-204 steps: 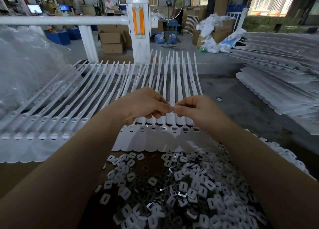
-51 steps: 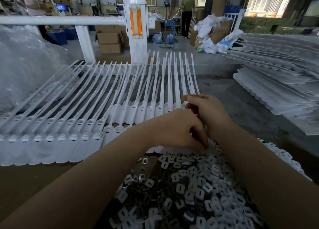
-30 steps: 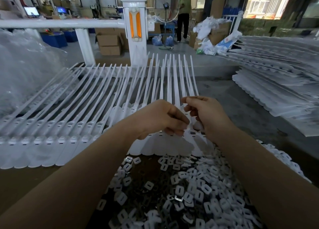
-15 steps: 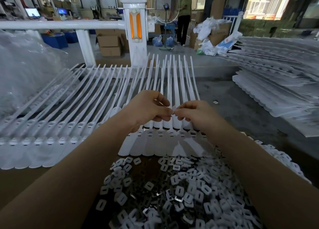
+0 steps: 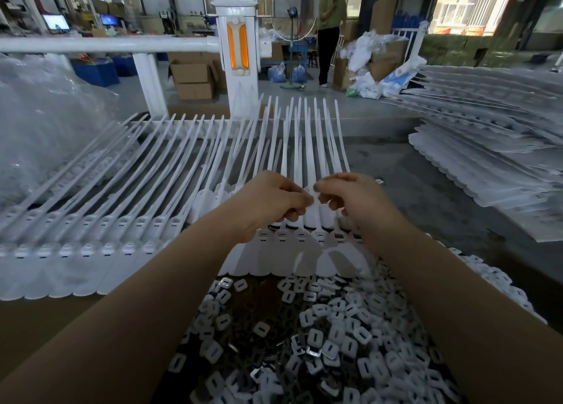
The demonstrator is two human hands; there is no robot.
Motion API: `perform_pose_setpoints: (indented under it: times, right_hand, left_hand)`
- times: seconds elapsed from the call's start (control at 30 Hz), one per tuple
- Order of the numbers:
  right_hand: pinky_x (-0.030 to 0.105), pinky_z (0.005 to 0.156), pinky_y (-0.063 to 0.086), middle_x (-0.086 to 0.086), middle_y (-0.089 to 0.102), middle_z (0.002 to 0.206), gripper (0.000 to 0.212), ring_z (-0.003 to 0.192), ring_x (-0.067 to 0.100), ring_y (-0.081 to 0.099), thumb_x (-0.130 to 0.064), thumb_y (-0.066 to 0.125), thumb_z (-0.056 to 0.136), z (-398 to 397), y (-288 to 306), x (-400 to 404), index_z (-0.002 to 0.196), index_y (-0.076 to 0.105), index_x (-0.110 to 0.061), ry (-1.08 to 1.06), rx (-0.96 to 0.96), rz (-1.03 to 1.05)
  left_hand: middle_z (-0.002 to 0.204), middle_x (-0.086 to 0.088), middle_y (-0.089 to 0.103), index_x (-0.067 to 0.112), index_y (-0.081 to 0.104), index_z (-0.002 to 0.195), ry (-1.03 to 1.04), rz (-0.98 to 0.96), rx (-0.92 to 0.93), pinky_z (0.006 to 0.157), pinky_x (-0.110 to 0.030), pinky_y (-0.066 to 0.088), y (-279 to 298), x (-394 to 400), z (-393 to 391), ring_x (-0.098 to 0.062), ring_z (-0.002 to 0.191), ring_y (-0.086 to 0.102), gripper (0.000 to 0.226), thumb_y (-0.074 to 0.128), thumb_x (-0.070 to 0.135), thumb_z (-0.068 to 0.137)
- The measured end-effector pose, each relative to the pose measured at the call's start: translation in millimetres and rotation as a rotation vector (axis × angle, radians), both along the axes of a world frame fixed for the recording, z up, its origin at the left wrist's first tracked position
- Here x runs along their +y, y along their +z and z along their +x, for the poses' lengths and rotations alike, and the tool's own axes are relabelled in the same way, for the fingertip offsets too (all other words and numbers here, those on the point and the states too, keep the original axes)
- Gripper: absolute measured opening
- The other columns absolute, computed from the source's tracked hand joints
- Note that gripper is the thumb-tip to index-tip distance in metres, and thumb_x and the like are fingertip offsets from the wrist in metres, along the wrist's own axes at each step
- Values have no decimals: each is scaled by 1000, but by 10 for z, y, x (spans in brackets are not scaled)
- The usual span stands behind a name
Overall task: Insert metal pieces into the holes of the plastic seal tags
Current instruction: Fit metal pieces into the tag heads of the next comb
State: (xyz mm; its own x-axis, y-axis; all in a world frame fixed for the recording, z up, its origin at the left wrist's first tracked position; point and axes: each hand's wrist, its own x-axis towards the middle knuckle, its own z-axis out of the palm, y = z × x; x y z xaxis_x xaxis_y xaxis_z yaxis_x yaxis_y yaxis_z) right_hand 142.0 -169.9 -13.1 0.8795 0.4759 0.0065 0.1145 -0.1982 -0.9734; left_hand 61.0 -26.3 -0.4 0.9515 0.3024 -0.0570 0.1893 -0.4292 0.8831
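Your white plastic seal tags (image 5: 292, 245) lie side by side in a fanned row, flat scalloped heads toward you and long thin tails running away toward the white post with orange panels (image 5: 237, 47). Each head carries a small rectangular slot; most slots in the group under your hands look filled, while one toward the right of that group shows a wider, darker opening. Nearer to you than the tag heads spreads a heap of metal pieces (image 5: 320, 342), small square clips with a slot in the middle, pale on one face and shiny on the edges.

Your left hand (image 5: 268, 202) and right hand (image 5: 350, 196) meet just above the tag row, on your side of the post. Both have fingers curled, and thumb and forefinger tips come together at one small white bit between them; it is too small to tell whether it is a clip or part of a tag. Neither hand touches the heap.

To the right of the post, well apart, lie stacks of more white tags (image 5: 487, 147). To its left sits a clear plastic bag (image 5: 45, 123).
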Motion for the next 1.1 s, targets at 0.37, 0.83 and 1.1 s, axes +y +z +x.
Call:
perform_pose_setpoints:
  times: [0.37,0.83,1.1]
  right_hand:
    - [28,62,36,-7,65,61,13,62,11,50,-23,64,87,123,-58,4,89,71,-12,-150,163,188]
    - [29,63,36,-3,66,68,19,61,10,50,-24,63,88,127,-69,11,98,70,-10,-155,155,177]
    - [29,63,37,-2,66,72,17,65,12,52,-25,64,88,143,-79,10,96,70,-12,-156,145,161]
  left_hand:
    - [85,12,50,29,54,83,-247,681,29,109,-43,21,-53,-422,83,-12,88,46,15,51,23,96]
    - [95,4,62,17,68,100,-205,601,134,112,-50,25,-42,-470,133,-20,104,56,18,54,28,95]
    - [100,0,67,19,69,91,-75,497,190,114,-52,22,-50,-468,165,-22,110,56,23,71,41,83]
